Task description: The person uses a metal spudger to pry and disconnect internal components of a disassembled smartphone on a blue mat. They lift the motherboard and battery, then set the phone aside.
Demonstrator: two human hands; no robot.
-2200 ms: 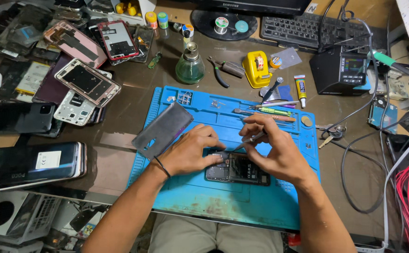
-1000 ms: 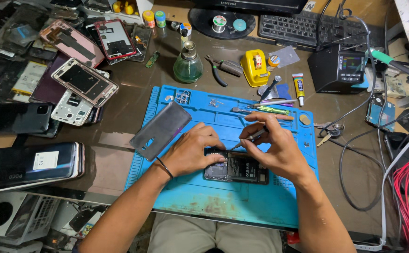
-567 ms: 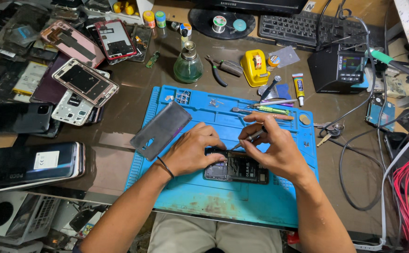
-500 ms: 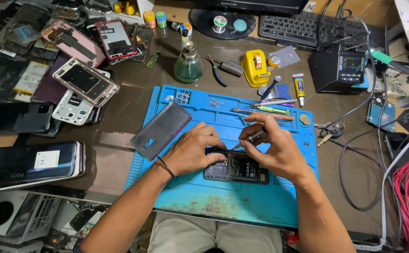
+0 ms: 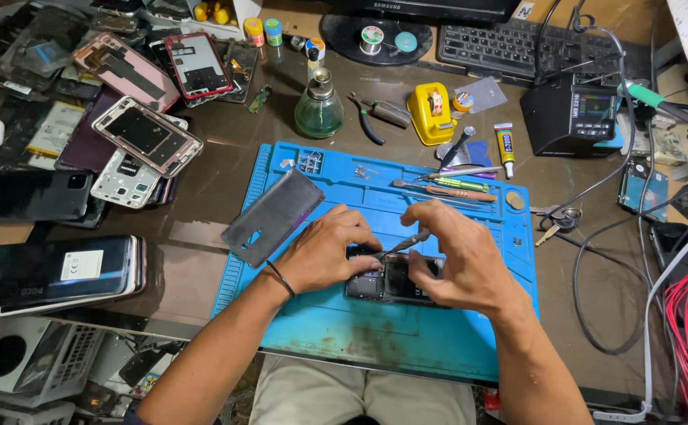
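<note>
Working over the opened phone (image 5: 395, 279), which lies flat near the middle of the blue mat (image 5: 407, 346) on the table (image 5: 202, 260). Left hand (image 5: 330, 252) resting on the phone's left end, fingers curled down onto it, pinning rather than gripping. Right hand (image 5: 454, 256) closed around a thin metal tool (image 5: 407, 241), tip angled down into the phone's upper left part. Compared with a second ago, almost no shift: both hands held to the same spots on the phone, tool tip only slightly nearer the body, phone unmoved on the mat. Judged from that, fine work at one point inside the phone, not a change of step. Lying just left of the phone, partly on the mat's edge, a detached grey back cover (image 5: 273, 216); beyond the phone, a row of screwdrivers (image 5: 450, 187) and a green glass bottle (image 5: 319, 110).
</note>
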